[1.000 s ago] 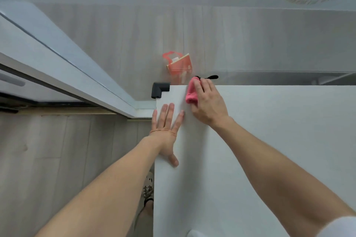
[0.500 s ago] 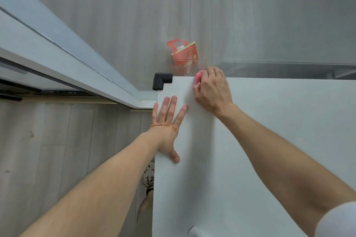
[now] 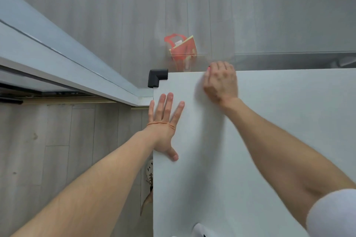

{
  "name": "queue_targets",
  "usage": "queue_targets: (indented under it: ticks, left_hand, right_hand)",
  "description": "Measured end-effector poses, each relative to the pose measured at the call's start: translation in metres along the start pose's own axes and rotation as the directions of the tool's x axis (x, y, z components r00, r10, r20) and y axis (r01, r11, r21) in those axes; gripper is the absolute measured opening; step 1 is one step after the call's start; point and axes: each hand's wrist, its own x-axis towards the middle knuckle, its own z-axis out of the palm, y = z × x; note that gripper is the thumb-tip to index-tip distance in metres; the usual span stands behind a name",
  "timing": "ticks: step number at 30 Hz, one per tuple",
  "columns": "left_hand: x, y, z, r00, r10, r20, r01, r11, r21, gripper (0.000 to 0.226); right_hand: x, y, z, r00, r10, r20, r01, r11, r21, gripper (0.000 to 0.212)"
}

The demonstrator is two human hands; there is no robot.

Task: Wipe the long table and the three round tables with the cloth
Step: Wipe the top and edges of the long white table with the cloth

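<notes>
While the left hand [image 3: 163,127] stays planted flat near the surface's [image 3: 260,150] left edge, fingers spread and straight, just short of the far left corner, the right hand [image 3: 220,81] has travelled.

- A second ago: the cloth [image 3: 208,68] showed plainly as a pink wad to the left of the right hand, a little back from the far edge.
- Now: the right hand sits at the far edge itself, further right along it, knuckles raised and fingers curled down over the lip. Only a pink sliver of cloth peeks out at the fingertips (the rest is hidden under the palm).
- Grip: right hand clenched round the cloth as far as can be judged; left hand released, pressing the surface and holding nothing.
- Right hand is slightly smeared — motion, likely mid-stroke.

Reading: the patch by the far left corner, next to the black corner guard [image 3: 157,78], looks to have had its pass, and the stroke now appears to run rightward along the far edge. Most of the surface toward the near and right edges probably remains — no round tables in view.

Off the surface: a red bag [image 3: 182,52] on the floor [image 3: 77,150] beyond the far edge; a shoe [image 3: 149,169] beside the left edge.
</notes>
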Motion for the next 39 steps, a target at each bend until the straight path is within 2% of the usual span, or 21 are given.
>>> queue_targets:
  ticks: [4, 6, 8, 9, 12, 14, 15, 19, 21, 23, 27, 29, 30, 32, 34, 35, 37, 39]
  left_hand:
    - [0.002, 0.001, 0.001, 0.999, -0.043, 0.034, 0.041, 0.998, 0.051, 0.184]
    - [0.004, -0.001, 0.001, 0.999, -0.051, 0.020, 0.050, 0.998, 0.043, 0.184]
    - [0.000, -0.001, 0.000, 0.999, -0.035, 0.000, 0.035, 0.999, 0.005, 0.185]
    - [-0.001, 0.000, 0.000, 1.000, -0.028, -0.003, 0.028, 1.000, -0.014, 0.184]
    - [-0.004, 0.002, -0.001, 1.000, -0.008, 0.010, 0.008, 1.000, -0.007, 0.181]
    - [-0.005, 0.001, -0.003, 1.000, -0.009, 0.018, 0.009, 1.000, -0.010, 0.180]
    - [-0.005, 0.001, -0.003, 1.000, -0.006, 0.026, 0.007, 1.000, -0.012, 0.181]
    - [-0.001, 0.001, -0.003, 0.998, -0.045, 0.052, 0.043, 0.998, 0.036, 0.183]
    - [-0.001, 0.001, -0.003, 0.997, -0.058, 0.042, 0.056, 0.998, 0.038, 0.183]
    - [-0.004, 0.001, -0.003, 0.999, -0.038, 0.028, 0.038, 0.999, -0.005, 0.184]
    - [-0.007, 0.003, -0.002, 1.000, -0.015, 0.020, 0.016, 1.000, -0.023, 0.182]
    - [-0.005, 0.001, -0.002, 1.000, -0.015, 0.013, 0.015, 1.000, -0.026, 0.182]
    - [-0.005, 0.001, -0.002, 1.000, -0.011, 0.018, 0.012, 1.000, -0.028, 0.182]
    - [-0.004, 0.001, -0.002, 0.999, -0.018, 0.034, 0.018, 1.000, -0.010, 0.183]
    - [-0.003, 0.001, -0.003, 0.998, -0.054, 0.044, 0.053, 0.998, 0.032, 0.184]
    - [-0.003, 0.001, -0.003, 0.997, -0.067, 0.043, 0.065, 0.997, 0.043, 0.184]
    - [-0.003, 0.001, -0.003, 0.998, -0.063, 0.028, 0.063, 0.998, 0.013, 0.185]
    - [-0.007, 0.003, -0.003, 0.999, -0.039, 0.033, 0.040, 0.998, -0.037, 0.183]
  right_hand:
    - [0.005, -0.108, 0.026, 0.991, -0.128, 0.031, 0.119, 0.973, 0.197, 0.026]
    - [0.005, -0.107, 0.029, 0.982, -0.188, 0.029, 0.176, 0.955, 0.238, 0.028]
    - [0.003, -0.062, 0.020, 0.969, -0.244, 0.039, 0.233, 0.954, 0.188, 0.030]
    - [0.003, -0.030, 0.011, 0.976, -0.215, 0.034, 0.208, 0.966, 0.153, 0.030]
    - [-0.005, 0.059, -0.023, 0.999, -0.008, 0.035, 0.007, 0.999, 0.041, 0.033]
    - [-0.004, 0.057, -0.023, 0.995, 0.101, -0.021, -0.100, 0.995, 0.008, 0.032]
    - [0.000, 0.034, -0.015, 0.995, 0.101, -0.026, -0.101, 0.995, 0.024, 0.030]
    - [0.011, -0.104, 0.017, 0.987, -0.139, 0.084, 0.120, 0.974, 0.192, 0.028]
    - [0.013, -0.109, 0.018, 0.974, -0.193, 0.116, 0.164, 0.961, 0.223, 0.029]
    - [0.009, -0.062, 0.008, 0.972, -0.208, 0.111, 0.185, 0.965, 0.186, 0.034]
    - [-0.007, 0.062, -0.033, 0.997, 0.054, 0.060, -0.057, 0.997, 0.050, 0.033]
    - [-0.005, 0.062, -0.034, 0.981, 0.189, -0.037, -0.188, 0.982, 0.016, 0.027]
    - [-0.002, 0.039, -0.027, 0.975, 0.205, -0.086, -0.204, 0.979, 0.021, 0.021]
    - [0.001, -0.034, -0.003, 0.991, 0.083, -0.108, -0.072, 0.992, 0.103, 0.016]
    - [0.001, -0.102, 0.010, 1.000, -0.025, -0.012, 0.027, 0.982, 0.188, 0.029]
    - [0.003, -0.113, 0.011, 0.997, -0.068, 0.048, 0.057, 0.977, 0.204, 0.035]
    - [0.005, -0.082, 0.009, 0.988, -0.137, 0.074, 0.119, 0.971, 0.205, 0.034]
    - [-0.001, -0.008, -0.010, 0.994, -0.105, 0.033, 0.101, 0.988, 0.115, 0.028]
